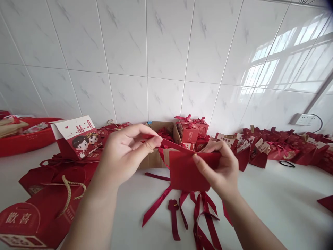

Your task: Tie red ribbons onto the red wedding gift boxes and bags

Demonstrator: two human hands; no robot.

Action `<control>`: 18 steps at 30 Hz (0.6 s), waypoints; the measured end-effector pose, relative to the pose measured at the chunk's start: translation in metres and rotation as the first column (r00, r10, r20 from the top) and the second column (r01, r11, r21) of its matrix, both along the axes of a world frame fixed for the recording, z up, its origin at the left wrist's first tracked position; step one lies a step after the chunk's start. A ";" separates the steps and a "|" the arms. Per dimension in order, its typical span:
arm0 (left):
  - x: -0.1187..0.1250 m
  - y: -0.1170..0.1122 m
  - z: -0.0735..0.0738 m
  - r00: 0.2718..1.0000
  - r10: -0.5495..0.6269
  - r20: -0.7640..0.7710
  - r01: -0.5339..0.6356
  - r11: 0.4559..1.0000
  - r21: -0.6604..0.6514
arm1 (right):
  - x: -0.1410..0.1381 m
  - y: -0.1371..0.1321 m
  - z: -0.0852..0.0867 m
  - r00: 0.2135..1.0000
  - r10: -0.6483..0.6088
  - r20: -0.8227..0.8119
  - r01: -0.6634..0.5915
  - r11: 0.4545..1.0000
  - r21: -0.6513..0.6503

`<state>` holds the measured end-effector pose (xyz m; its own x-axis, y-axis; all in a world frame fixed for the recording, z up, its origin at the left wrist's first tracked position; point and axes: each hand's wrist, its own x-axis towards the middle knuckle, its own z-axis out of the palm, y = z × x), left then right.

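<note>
In front of me, my right hand [221, 165] grips a small red gift box [186, 173], thumb on its near top edge and fingers behind. My left hand [130, 149] pinches the end of a red ribbon [175, 144] between thumb and forefinger. That strip runs slantwise to the box's top edge by my right thumb. Whether it passes through the box is hidden. Below the box, several loose dark red ribbons [200, 218] lie on the white table [145, 239], beside a dark red strap with a flower-shaped end [173, 218].
A cardboard box [148, 159] stands behind my hands, next to stacked red boxes with bows [188, 132]. Red boxes with rope handles [44, 208] and a red basin [31, 139] are at left. Rows of red boxes [286, 146] line the tiled wall at right, near a black loop [287, 164].
</note>
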<state>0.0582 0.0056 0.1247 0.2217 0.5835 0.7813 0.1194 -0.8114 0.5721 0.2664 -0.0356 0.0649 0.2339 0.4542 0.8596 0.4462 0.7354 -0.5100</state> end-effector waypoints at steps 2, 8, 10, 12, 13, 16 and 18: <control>0.003 -0.004 -0.001 0.990 -0.017 0.139 0.010 0.999 0.052 | -0.008 -0.003 -0.002 0.992 0.077 0.104 -0.077 0.997 0.001; 0.011 -0.011 -0.005 0.970 -0.118 0.212 0.075 0.977 0.199 | -0.017 -0.008 -0.005 0.951 0.119 0.285 -0.158 0.980 0.118; 0.010 -0.010 -0.005 0.988 -0.102 0.115 0.073 0.970 0.234 | -0.016 -0.009 -0.003 0.942 0.103 0.319 -0.153 0.979 0.137; 0.008 -0.008 -0.006 0.996 -0.085 -0.029 0.089 0.970 0.227 | -0.014 -0.010 -0.001 0.933 0.098 0.347 -0.157 0.977 0.146; 0.008 -0.008 -0.006 0.992 -0.085 -0.091 0.103 0.972 0.213 | -0.014 -0.011 0.000 0.930 0.094 0.355 -0.155 0.976 0.149; 0.010 -0.006 -0.008 0.972 -0.133 -0.192 0.168 0.969 0.180 | -0.012 -0.012 0.001 0.928 0.079 0.363 -0.145 0.976 0.159; 0.011 -0.006 -0.008 0.952 -0.190 -0.240 0.236 0.955 0.179 | -0.011 -0.013 0.001 0.929 0.078 0.362 -0.148 0.974 0.170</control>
<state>0.0696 -0.0008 0.1162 0.5011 0.3380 0.7967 0.0340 -0.9276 0.3721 0.2556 -0.0481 0.0662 -0.1415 0.2789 0.9498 0.4788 0.8591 -0.1810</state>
